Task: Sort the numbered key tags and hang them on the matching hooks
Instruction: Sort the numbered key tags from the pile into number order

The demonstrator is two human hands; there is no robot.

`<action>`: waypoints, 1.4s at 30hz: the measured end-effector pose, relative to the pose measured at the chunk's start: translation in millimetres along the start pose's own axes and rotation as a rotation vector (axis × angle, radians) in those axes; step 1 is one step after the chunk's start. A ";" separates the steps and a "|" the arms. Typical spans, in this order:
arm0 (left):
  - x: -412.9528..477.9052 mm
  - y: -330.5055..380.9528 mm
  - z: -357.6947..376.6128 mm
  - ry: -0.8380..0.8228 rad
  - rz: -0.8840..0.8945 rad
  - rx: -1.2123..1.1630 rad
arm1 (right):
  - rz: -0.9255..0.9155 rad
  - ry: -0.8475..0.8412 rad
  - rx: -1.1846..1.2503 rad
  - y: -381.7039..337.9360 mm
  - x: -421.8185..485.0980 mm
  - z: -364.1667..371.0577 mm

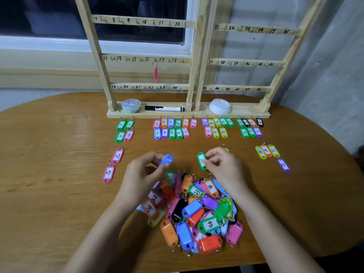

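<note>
Sorting underway: left hand (146, 170) pinches blue tag (166, 159), right hand (222, 164) grips green tag (201, 160), checking numbers above unsorted pile (197, 213).

Single head-worn wide-angle view, facing forward and down. Close over the brown oval wooden bench (59, 194); pale wooden hook rack (192, 62) stands beyond.

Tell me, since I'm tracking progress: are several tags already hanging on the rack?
No, only one pink tag hangs on the rack, near the hook marked 17; the others lie on the table.
</note>
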State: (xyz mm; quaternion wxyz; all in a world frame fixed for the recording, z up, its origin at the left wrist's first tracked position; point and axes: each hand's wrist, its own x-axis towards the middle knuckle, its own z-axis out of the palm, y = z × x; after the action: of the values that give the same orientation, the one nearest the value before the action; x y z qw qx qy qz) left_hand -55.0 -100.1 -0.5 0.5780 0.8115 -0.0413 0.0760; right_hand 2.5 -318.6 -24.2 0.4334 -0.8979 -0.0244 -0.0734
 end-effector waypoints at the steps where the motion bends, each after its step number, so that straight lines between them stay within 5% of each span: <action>1: -1.1 -0.6 -0.2 0.020 -0.017 0.006 | 0.006 -0.006 -0.060 -4.5 3.8 4.4; 7: -7.5 -2.2 -3.5 0.094 -0.128 -0.099 | -0.028 -0.012 -0.328 -15.2 12.0 14.3; 15: -14.0 0.7 1.1 0.095 -0.311 -0.328 | -0.363 -0.107 -0.359 6.3 -14.1 -2.8; 25: -14.5 -0.1 4.6 0.140 -0.355 -0.418 | -0.309 -0.239 -0.520 -5.0 -11.8 0.9; 29: -14.0 3.3 4.1 0.150 -0.359 -0.499 | -0.311 -0.198 -0.415 -10.8 -10.0 0.9; 37: -17.5 5.8 14.4 0.065 -0.308 -0.451 | -0.229 -0.178 0.186 -35.2 -34.8 -0.3; 42: -19.9 12.8 17.9 0.037 -0.253 -0.455 | -0.164 -0.222 0.179 -37.4 -44.7 -0.9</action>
State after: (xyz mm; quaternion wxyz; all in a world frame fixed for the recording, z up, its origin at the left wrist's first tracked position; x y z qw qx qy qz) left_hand -75.3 -121.7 2.3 0.7512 0.6578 0.0551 0.0067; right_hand -45.8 -295.2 -1.5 0.4988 -0.8533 -0.1517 -0.0066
